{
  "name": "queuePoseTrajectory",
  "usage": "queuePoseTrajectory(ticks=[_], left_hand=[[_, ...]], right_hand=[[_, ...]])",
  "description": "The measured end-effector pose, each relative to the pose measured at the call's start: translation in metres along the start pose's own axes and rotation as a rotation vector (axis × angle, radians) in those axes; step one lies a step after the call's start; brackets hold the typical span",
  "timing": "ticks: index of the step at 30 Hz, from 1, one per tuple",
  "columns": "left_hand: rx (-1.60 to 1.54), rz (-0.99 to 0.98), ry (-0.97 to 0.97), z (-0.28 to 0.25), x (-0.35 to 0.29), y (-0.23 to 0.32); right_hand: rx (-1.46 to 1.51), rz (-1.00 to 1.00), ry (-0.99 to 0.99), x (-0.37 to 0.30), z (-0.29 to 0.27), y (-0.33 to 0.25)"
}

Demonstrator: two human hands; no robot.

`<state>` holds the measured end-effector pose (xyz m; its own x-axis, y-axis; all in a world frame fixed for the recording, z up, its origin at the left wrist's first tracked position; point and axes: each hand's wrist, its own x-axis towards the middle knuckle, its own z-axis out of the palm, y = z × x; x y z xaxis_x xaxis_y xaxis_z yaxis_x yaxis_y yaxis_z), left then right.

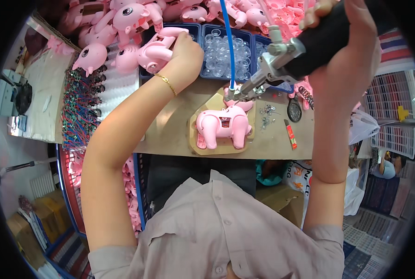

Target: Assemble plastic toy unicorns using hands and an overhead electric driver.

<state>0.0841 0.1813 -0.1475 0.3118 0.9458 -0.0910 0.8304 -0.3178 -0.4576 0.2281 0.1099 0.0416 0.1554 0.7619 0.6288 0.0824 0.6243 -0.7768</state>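
My right hand [344, 76] is wrapped round a black-handled power screwdriver [305, 58] with a metal nozzle. The nozzle's tip is over the far end of a pink toy animal [221, 125], which lies in a tan board fixture [199, 145] before me. A blue hose [229, 42] runs down to the tip. Up and to the left, my left hand [187, 56] is closed over a blue tray [198, 29], its fingertips mostly hidden. Right beside it lies another pink toy body [157, 55]; whether the fingers grip it I cannot make out.
Pink toy parts [133, 18] are heaped along the back. A blue bin [253, 49] holds clear plastic domes [224, 53]. Small metal pieces [267, 114], a black round dish [294, 110] and a red stick-like item [290, 135] lie right. Bundled wires [79, 109] hang left.
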Motion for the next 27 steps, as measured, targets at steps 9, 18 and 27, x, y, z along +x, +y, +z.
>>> queuePoseTrajectory(ticks=[9, 18, 27], left_hand=[[-0.236, -0.082, 0.061, -0.004, -0.002, 0.005], [-0.287, -0.112, 0.773, 0.001, -0.003, -0.017], [-2.059, -0.373, 0.699, -0.005, -0.138, -0.018]], right_hand=[[0.249, 0.053, -0.214, -0.018, -0.031, 0.047], [0.406, 0.154, -0.341, 0.020, -0.039, 0.036], [0.706, 0.234, -0.480, -0.005, -0.013, 0.026]])
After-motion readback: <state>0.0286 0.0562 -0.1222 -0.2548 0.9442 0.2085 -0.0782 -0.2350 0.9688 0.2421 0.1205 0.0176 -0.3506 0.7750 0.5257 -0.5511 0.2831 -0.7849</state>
